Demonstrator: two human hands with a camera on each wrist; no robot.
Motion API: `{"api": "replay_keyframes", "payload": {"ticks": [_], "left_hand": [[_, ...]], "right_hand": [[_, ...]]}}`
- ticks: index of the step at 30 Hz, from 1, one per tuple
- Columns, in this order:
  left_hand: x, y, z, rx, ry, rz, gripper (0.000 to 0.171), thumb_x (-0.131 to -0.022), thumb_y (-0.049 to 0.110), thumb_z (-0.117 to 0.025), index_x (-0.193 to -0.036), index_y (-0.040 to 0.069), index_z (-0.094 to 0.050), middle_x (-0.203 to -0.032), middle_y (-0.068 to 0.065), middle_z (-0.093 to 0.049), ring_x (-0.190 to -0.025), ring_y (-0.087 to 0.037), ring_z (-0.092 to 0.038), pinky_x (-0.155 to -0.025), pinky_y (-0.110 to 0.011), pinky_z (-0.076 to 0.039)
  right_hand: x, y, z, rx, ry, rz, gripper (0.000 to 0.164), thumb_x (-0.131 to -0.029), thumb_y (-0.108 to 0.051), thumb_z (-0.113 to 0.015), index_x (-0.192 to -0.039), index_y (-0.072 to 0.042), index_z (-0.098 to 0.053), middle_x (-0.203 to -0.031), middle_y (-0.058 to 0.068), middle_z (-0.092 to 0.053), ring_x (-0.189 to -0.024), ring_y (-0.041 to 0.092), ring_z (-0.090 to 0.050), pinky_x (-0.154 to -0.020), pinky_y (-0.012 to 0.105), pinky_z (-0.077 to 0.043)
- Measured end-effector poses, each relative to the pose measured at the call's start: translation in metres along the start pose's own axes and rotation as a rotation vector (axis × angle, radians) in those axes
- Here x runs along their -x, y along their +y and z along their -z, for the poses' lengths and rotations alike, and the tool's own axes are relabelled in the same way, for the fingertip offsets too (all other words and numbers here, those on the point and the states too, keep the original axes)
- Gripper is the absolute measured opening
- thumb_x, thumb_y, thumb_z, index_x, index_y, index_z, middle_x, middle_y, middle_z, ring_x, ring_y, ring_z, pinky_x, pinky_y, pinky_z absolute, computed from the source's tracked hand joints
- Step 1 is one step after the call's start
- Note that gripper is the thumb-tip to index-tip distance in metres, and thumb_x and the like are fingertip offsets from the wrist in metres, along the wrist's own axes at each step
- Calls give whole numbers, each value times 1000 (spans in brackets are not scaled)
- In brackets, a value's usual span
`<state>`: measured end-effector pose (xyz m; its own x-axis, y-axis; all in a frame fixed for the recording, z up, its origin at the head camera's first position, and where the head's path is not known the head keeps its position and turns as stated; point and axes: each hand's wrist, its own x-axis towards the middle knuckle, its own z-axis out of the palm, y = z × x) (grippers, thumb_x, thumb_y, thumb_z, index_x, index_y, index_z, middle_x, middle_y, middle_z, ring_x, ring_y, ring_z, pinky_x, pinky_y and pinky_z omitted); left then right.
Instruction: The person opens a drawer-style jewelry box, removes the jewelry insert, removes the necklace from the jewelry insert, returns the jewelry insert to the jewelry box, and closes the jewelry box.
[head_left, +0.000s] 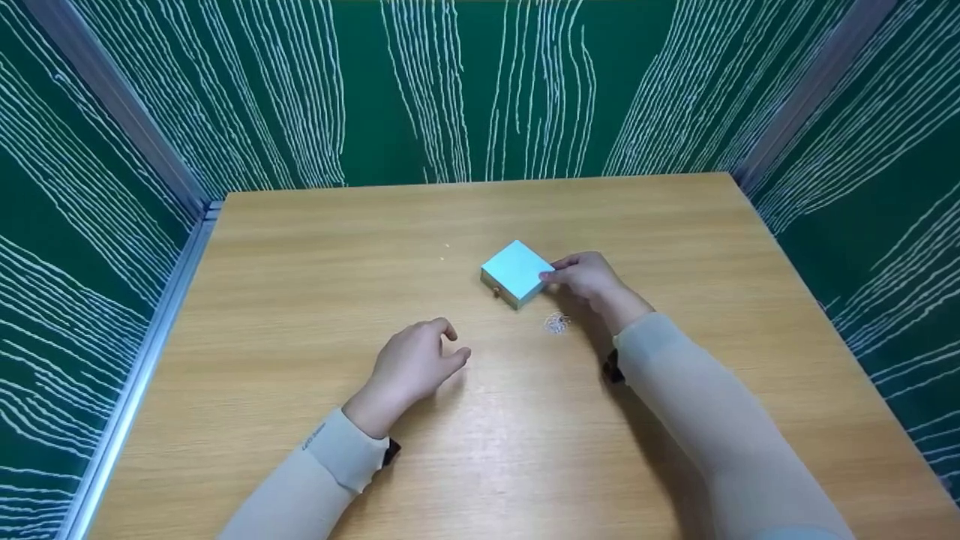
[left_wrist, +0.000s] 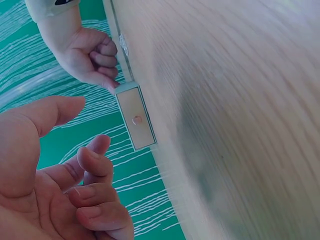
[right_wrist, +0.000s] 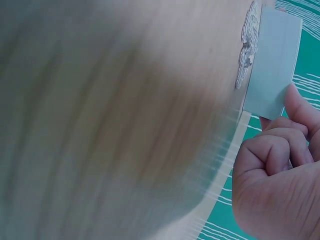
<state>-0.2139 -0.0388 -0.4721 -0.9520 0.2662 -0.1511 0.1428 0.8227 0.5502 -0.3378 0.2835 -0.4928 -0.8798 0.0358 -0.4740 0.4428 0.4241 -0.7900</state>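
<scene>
A small light-blue box (head_left: 517,270) with a wooden-looking drawer front (left_wrist: 136,119) and a round knob (left_wrist: 137,120) sits on the table, turned cornerwise in the head view. My right hand (head_left: 589,279) pinches its right corner, thumb over the top edge, the other fingers curled in. Close to the box's near right side lies a small heap of silvery chain (head_left: 556,322), its twisted links (right_wrist: 247,45) showing in the right wrist view. Nearer to me and to the left, my left hand (head_left: 412,360) hovers with fingers loosely bent, holding nothing.
The wooden table (head_left: 315,285) fills the work area. Green walls (head_left: 375,97) with white streaky lines stand behind and on both sides, with a metal rail (head_left: 142,360) along the left. A few tiny pale specks (head_left: 444,252) lie left of the box.
</scene>
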Motion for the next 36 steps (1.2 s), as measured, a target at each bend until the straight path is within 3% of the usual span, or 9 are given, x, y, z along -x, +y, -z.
{"api": "replay_keyframes", "payload": {"ticks": [3,6,8,10,14,17,27,32,36], "left_hand": [[0,0,-1,7,2,-4,38,-106,42,-76,-129,12,-76,-78,2,-65,-69,-16,-59,-75,-38,-52],[0,-1,-1,21,-1,-7,38,-105,41,-77,-128,11,-76,-77,3,-63,-69,-16,-57,-73,-36,-49],[1,-1,-1,33,-1,-6,38,-105,40,-77,-129,10,-76,-76,3,-62,-69,-16,-56,-72,-36,-48],[1,-1,0,43,2,-5,38,-105,40,-77,-129,10,-76,-76,2,-62,-69,-16,-56,-72,-36,-48],[2,-1,3,50,13,1,37,-106,41,-77,-128,12,-76,-80,1,-64,-70,-17,-58,-73,-37,-49],[2,-1,3,52,13,3,36,-106,41,-76,-128,13,-76,-81,1,-65,-71,-17,-59,-74,-37,-49],[3,-3,4,59,15,8,37,-106,41,-76,-129,12,-77,-81,0,-64,-69,-17,-57,-71,-36,-47],[3,-4,5,60,18,5,38,-106,40,-76,-130,10,-77,-82,-1,-64,-69,-18,-56,-70,-35,-47],[3,-6,5,49,33,0,39,-106,41,-77,-129,10,-77,-88,-1,-66,-74,-19,-59,-74,-37,-49]], "right_hand": [[-1,0,-2,7,9,15,60,-102,-31,-86,-151,-4,-66,-134,7,-66,-117,24,-58,-99,39,-51],[-2,1,-4,-4,17,26,58,-101,-31,-88,-148,-4,-69,-106,-3,-60,-84,14,-50,-74,29,-43],[-3,2,-4,-16,20,26,57,-101,-30,-88,-147,-4,-69,-101,-4,-57,-75,12,-45,-67,27,-37],[-3,2,-5,-23,21,19,56,-101,-30,-88,-147,-4,-69,-107,-2,-58,-76,13,-45,-67,27,-37],[-2,1,-5,-18,21,6,55,-102,-29,-86,-148,-4,-68,-126,5,-59,-96,20,-50,-77,30,-40],[-1,1,-4,-12,22,2,54,-103,-29,-86,-148,-5,-69,-130,6,-60,-104,22,-51,-81,32,-41],[1,0,-7,-18,15,11,53,-103,-30,-85,-147,-6,-69,-116,2,-58,-85,15,-48,-76,29,-41],[2,1,-8,-11,9,15,54,-104,-30,-84,-149,-5,-68,-121,4,-58,-89,17,-49,-79,30,-41],[3,8,-8,-11,-15,65,60,-105,-33,-81,-155,-4,-63,-111,2,-61,-71,12,-43,-67,28,-37]]}}
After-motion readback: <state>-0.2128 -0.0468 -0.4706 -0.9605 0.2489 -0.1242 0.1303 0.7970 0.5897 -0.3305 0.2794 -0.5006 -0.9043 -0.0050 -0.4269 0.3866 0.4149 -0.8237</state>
